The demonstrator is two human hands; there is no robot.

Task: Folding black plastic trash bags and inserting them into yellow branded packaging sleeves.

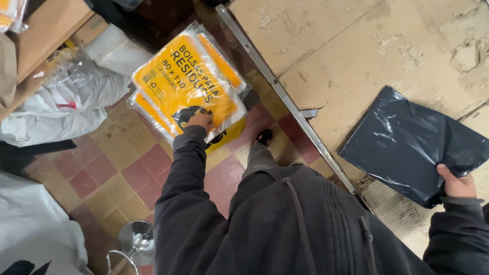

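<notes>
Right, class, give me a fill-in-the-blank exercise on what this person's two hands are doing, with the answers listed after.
1. The left hand reaches down to a stack of packs wrapped in clear plastic with ______ labels.
2. The right hand grips the corner of a folded dark ______ bag.
3. That bag lies on a table covered with worn ______.
4. The packs rest on a tiled ______.

Missing words: yellow; plastic; cardboard; floor

Red/tan tiled floor (117, 168), cardboard-topped table (326, 46) w/ metal edge (worn, scuffed).
</notes>
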